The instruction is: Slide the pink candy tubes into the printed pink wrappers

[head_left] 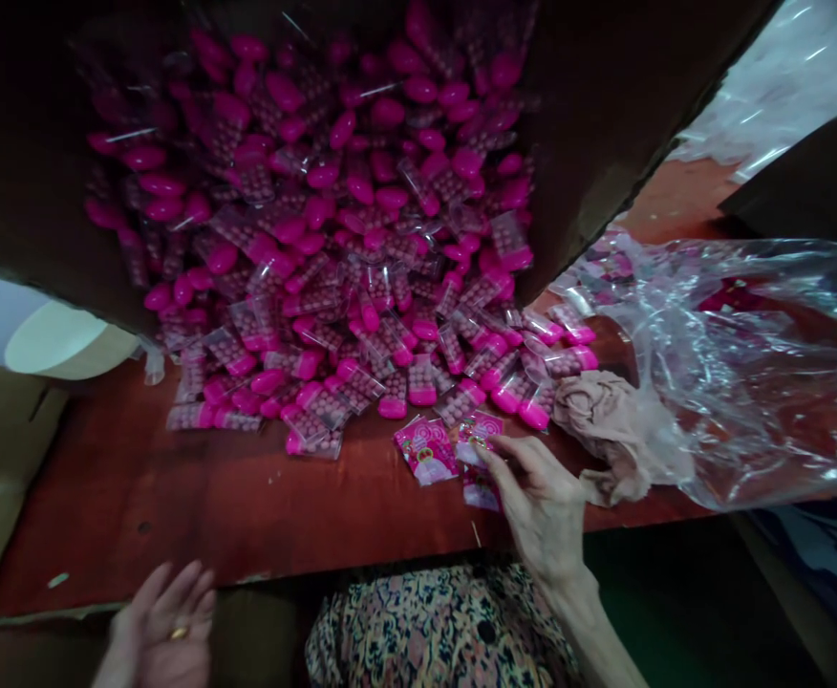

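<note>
Red tabletop lies bare between its front edge and the heaped clear containers with pink caps. Near that edge, the right hand's fingers pinch small pink printed packets; the left hand, fingers loosely spread, holds nothing visible.

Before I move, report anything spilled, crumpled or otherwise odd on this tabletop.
Pink-capped bead packs spill loosely from the dark box onto the red tabletop, perhaps deliberately. A beige cloth lies crumpled against the clear plastic bag, untidy beside them. No damage is discernible.
</note>
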Tool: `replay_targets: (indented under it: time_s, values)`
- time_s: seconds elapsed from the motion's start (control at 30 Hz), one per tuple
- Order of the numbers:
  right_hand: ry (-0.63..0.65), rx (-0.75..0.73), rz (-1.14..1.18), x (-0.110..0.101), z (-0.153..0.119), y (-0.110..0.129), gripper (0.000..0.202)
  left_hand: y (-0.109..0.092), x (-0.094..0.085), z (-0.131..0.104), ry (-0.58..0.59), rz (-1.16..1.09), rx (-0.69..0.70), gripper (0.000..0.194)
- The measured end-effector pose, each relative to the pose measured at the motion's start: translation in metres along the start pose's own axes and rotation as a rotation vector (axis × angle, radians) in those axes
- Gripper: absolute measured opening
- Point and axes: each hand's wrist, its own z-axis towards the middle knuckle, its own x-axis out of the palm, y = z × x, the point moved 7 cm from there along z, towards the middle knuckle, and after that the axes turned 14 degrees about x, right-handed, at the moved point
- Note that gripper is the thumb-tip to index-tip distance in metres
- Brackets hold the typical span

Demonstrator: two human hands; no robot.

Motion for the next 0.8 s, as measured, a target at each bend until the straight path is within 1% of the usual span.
replay_targets:
  time_s: [0.07,0.1,0.13,0.17,0.2,0.23,0.27,0.33,0.43,0.5,0.6,0.7,0.8]
  values:
    - [0.058,-0.077,-0.035,0.015,-0.006,0.012,0.017,0.007,0.051,-0.024,0.098,-0.073,-0.068,0.027]
    - [0.091,-0.129,-0.084,0.025,-0.010,0.018,0.016,0.009,0.078,-0.039,0.213,-0.104,-0.108,0.028]
    - [0.122,-0.180,-0.147,0.035,-0.013,0.023,0.015,0.011,0.102,-0.052,0.315,-0.121,-0.128,0.029]
    - [0.138,-0.205,-0.180,0.044,-0.015,0.026,0.014,0.013,0.121,-0.065,0.400,-0.134,-0.144,0.029]
    - [0.148,-0.221,-0.203,0.050,-0.016,0.027,0.014,0.015,0.136,-0.076,0.471,-0.142,-0.159,0.028]
    - [0.150,-0.230,-0.216,0.055,-0.018,0.027,0.015,0.017,0.147,-0.084,0.527,-0.142,-0.164,0.026]
    - [0.147,-0.233,-0.219,0.059,-0.018,0.025,0.017,0.020,0.155,-0.091,0.571,-0.136,-0.164,0.025]
    - [0.136,-0.242,-0.224,0.062,-0.020,0.023,0.022,0.026,0.164,-0.098,0.628,-0.111,-0.138,0.022]
    - [0.116,-0.257,-0.216,0.062,-0.022,0.022,0.030,0.031,0.171,-0.100,0.673,-0.078,-0.071,0.020]
    - [0.105,-0.270,-0.194,0.061,-0.022,0.023,0.032,0.032,0.172,-0.099,0.682,-0.062,-0.025,0.020]
    - [0.082,-0.298,-0.137,0.053,-0.021,0.028,0.032,0.030,0.175,-0.094,0.693,-0.008,0.050,0.023]
    - [0.076,-0.359,-0.077,0.044,-0.024,0.037,0.029,0.028,0.184,-0.091,0.765,0.052,0.097,0.030]
    - [0.087,-0.412,-0.021,0.038,-0.029,0.045,0.021,0.027,0.198,-0.090,0.821,0.044,0.086,0.024]
